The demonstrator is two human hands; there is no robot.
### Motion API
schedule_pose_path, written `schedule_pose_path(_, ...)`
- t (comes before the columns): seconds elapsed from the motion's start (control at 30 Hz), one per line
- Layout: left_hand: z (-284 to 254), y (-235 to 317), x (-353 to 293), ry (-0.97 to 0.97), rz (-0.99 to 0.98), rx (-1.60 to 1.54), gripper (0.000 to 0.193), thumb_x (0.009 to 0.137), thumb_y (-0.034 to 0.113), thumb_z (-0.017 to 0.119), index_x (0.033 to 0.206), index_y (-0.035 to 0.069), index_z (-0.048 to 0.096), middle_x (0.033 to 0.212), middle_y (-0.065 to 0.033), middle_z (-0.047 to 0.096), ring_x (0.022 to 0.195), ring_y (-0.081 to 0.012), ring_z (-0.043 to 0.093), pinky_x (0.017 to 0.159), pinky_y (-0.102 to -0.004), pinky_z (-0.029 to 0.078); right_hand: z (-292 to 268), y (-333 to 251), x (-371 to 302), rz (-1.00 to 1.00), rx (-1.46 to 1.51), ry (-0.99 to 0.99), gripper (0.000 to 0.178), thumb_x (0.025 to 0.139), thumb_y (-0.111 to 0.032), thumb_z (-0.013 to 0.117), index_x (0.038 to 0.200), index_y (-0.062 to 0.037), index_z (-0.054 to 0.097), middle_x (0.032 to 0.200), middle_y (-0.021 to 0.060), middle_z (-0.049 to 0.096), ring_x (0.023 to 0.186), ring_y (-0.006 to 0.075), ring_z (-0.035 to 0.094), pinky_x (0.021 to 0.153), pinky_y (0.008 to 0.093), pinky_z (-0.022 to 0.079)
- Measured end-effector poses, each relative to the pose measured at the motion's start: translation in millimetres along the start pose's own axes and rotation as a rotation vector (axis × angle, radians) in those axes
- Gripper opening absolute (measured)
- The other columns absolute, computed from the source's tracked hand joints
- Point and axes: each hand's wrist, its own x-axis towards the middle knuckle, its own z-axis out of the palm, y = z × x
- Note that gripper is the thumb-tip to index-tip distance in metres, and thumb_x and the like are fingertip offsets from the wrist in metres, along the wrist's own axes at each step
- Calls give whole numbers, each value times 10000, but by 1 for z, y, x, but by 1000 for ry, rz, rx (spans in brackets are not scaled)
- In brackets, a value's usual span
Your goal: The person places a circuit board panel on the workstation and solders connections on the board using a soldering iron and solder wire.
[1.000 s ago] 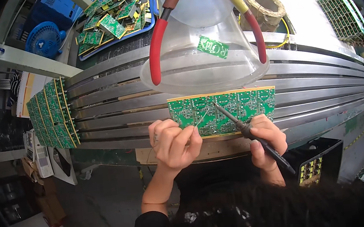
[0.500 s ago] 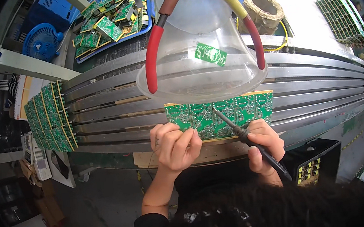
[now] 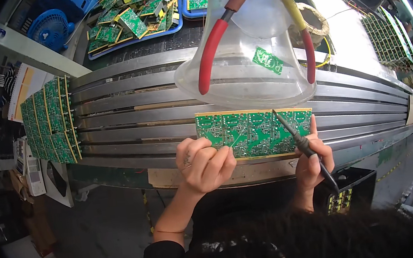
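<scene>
A long green circuit board panel (image 3: 264,145) lies on the metal rails in front of me. My left hand (image 3: 204,166) is closed, pinching a thin solder wire (image 3: 238,137) between thumb and index finger; the wire's end reaches over the left half of the panel. In my right hand (image 3: 314,163) is a dark soldering iron (image 3: 301,142), gripped round its handle. Its tip is by the panel's far edge, right of the middle; whether it touches I cannot tell. One right finger stretches along the panel's right edge.
Over the panel's far side hangs a clear plastic hood (image 3: 242,81) with red-sleeved arms (image 3: 211,59). Stacked panels (image 3: 49,121) stand on the rails at left. A blue tray (image 3: 175,29) holds piled boards at the back. A black box (image 3: 357,180) sits low right.
The soldering iron's tip has moved right and away from me, from the panel's middle toward its far edge. My left hand keeps the solder wire over the panel. The whole view has shifted a little.
</scene>
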Motion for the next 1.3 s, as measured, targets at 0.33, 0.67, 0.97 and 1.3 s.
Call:
schedule_pose_path(0.33,-2,9,7,-25,-63,33,199,733,-8,731,902,86,684,810,-17,586,780,-228,599,799,-425,488,34,-13,-1,43,103,-84,194,949,-242,528,1027,-96,628,725,71,622,692,161,546,1233,689,243)
schedule_pose_path(0.67,-5,3,-2,12,-69,2,186,730,-21,704,877,82,652,804,-22,575,771,-230,585,801,-430,491,21,-11,-7,-110,45,-181,228,959,-223,551,1059,-39,640,798,113,667,701,206,553,902,500,484)
schedule_pose_path(0.97,-4,-1,-3,44,-84,-45,198,709,-3,719,869,96,658,772,-5,555,736,-209,572,806,-417,495,26,-16,-15,-86,45,-206,245,957,-193,570,1083,0,655,806,126,670,698,219,559,747,409,471)
schedule_pose_path(1.3,-3,1,-2,23,-85,-28,181,715,-3,712,856,94,653,774,-10,564,735,-213,572,803,-425,492,29,-12,-20,-107,8,-223,234,952,-180,584,1082,0,660,807,120,679,690,219,566,724,394,471)
